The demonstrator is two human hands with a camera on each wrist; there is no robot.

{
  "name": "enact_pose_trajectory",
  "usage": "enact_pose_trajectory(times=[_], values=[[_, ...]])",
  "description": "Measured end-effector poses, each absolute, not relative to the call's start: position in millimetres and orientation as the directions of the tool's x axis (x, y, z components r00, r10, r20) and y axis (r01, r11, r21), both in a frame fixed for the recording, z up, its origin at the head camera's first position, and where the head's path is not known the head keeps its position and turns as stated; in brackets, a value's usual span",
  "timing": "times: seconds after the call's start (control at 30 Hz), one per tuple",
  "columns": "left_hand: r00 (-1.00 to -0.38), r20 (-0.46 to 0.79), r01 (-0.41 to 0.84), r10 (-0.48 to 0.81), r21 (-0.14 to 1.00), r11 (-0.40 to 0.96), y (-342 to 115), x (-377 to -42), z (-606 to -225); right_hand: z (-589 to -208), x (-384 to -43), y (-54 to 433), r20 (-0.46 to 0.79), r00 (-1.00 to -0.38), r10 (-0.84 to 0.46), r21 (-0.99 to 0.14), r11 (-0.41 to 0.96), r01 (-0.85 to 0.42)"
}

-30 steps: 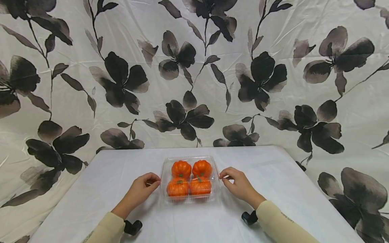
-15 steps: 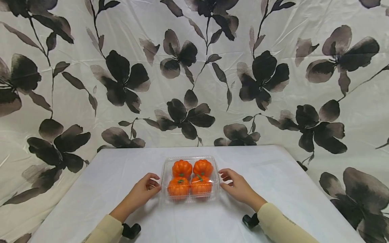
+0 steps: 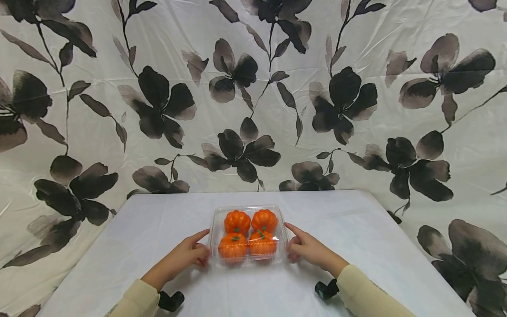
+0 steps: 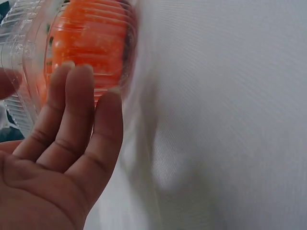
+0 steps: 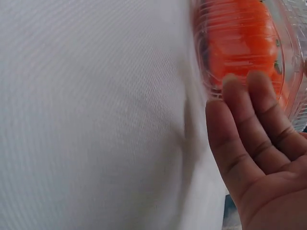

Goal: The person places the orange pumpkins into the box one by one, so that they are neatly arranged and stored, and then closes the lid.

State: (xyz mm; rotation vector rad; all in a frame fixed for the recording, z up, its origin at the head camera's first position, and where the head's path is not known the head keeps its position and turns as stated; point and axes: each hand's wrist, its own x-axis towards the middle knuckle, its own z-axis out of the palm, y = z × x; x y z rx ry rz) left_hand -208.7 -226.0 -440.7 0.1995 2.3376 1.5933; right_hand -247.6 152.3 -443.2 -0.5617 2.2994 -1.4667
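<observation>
A clear plastic clamshell box [image 3: 247, 263] lies on the table with its lid down. Inside it sit several small orange pumpkins [image 3: 236, 221] with green stems. On its left side is my left hand [image 3: 184, 257], index finger stretched along the rim. In the left wrist view, the other left fingers [image 4: 79, 96] are nearly straight, tips at the ribbed side wall. Mirroring it, my right hand [image 3: 314, 252] is at the box's right side with its index finger extended. The right wrist view shows the right fingers [image 5: 242, 110] at the wall; firm contact is unclear.
A white cloth covers the table [image 3: 166, 211]. Behind it hangs a pale curtain [image 3: 285, 167] with dark flowers. Black wrist cameras [image 3: 171, 301] sit under both forearms, by the beige sleeves [image 3: 136, 301].
Both index fingers have straightened out along the box's sides, while the other fingers have moved lower, toward the near part of the side walls. The box stays in place.
</observation>
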Motion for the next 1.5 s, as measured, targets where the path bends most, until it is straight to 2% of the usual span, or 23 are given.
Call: enact_pose_trajectory(times=[0.3, 0.6, 1.1, 1.5], values=[[-0.903, -0.223, -0.131, 0.367, 0.957, 0.260, -226.3, -209.1, -441.5, -446.5, -248.9, 153.4, -0.100, -0.824, -0.557, -0.964, 0.258, -0.057], [-0.900, -0.212, -0.146, 0.380, 0.970, 0.195, -225.6, -208.5, -443.3, -449.6, -248.9, 151.6, -0.141, -0.830, -0.540, -0.973, 0.232, 0.014], [-0.897, -0.200, -0.142, 0.395, 0.975, 0.171, -224.3, -209.2, -443.4, -447.3, -245.8, 149.6, -0.180, -0.822, -0.540, -0.968, 0.245, 0.051], [-0.897, -0.203, -0.138, 0.392, 0.973, 0.188, -224.7, -209.1, -442.0, -449.6, -249.2, 153.5, -0.183, -0.786, -0.590, -0.980, 0.169, 0.101]])
